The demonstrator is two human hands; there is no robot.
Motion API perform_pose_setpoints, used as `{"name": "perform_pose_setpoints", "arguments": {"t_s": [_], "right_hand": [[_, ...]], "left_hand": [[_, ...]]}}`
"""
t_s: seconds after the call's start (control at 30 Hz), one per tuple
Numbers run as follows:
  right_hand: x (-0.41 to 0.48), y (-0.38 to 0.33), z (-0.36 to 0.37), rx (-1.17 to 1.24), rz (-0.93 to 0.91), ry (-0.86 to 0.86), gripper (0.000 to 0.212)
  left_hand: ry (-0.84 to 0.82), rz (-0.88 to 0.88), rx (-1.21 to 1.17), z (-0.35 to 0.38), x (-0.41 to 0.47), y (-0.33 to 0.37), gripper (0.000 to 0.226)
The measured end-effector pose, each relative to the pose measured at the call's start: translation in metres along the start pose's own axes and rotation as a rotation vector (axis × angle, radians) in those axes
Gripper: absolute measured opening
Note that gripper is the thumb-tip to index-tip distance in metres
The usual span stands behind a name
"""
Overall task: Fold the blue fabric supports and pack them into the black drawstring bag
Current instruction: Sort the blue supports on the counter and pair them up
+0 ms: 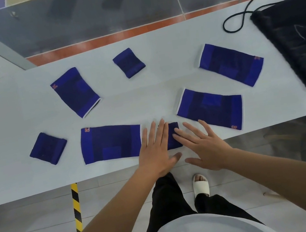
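A long white table (9,122) runs across the view above a grey tiled floor (35,224); a yellow-and-black striped strip (76,206) stands below its near edge. Seven blue fabric supports lie flat on the table, all apart from one another except at the near centre. The left hand (156,147) and right hand (202,144) are both spread flat, fingers extended, palms down, pressing on a small blue support (173,134) at the near edge. Most of this support is covered by the hands; its outline and any fold cannot be made out. Just beside it on the left lies a long support (110,142), partly overlapped by the left hand. Another long support (210,108) lies near on the right. Small supports sit at far left (48,148) and far centre (128,62); larger ones lie at far left (76,92) and far right (231,63). The black drawstring bag (296,39) lies at the right end, cut off by the frame edge, its cord (233,22) looped on the table.
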State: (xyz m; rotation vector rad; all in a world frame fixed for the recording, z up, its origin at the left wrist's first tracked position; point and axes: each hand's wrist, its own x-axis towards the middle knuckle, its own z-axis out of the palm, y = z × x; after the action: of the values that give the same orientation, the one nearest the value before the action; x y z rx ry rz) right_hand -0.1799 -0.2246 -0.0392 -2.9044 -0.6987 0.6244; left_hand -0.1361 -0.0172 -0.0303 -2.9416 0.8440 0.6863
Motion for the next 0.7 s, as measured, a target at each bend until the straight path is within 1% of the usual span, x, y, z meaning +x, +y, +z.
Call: {"name": "perform_pose_setpoints", "arguments": {"t_s": [0.1,0.23,0.43,0.5,0.57,0.7], "right_hand": [[0.0,0.007,0.005,-0.023,-0.011,-0.008,0.084],[0.002,0.008,0.006,-0.017,-0.014,-0.047,0.085],[0.002,0.003,-0.018,0.002,0.019,-0.143,0.082],[0.002,-0.001,-0.032,0.038,0.018,-0.134,0.086],[0.003,-0.004,-0.046,0.089,0.014,-0.1,0.086],[0.005,-0.013,-0.068,0.187,0.022,-0.024,0.069]], "left_hand": [[0.046,-0.068,-0.005,0.016,-0.001,0.007,0.099],[0.066,-0.076,0.015,0.022,0.002,0.008,0.099],[0.004,-0.046,0.061,0.008,0.0,0.004,0.098],[0.01,-0.067,-0.007,-0.004,-0.005,0.001,0.096],[0.032,-0.141,-0.107,-0.017,-0.02,-0.002,0.092],[0.201,-0.408,-0.402,-0.026,-0.075,-0.017,0.083]]}}
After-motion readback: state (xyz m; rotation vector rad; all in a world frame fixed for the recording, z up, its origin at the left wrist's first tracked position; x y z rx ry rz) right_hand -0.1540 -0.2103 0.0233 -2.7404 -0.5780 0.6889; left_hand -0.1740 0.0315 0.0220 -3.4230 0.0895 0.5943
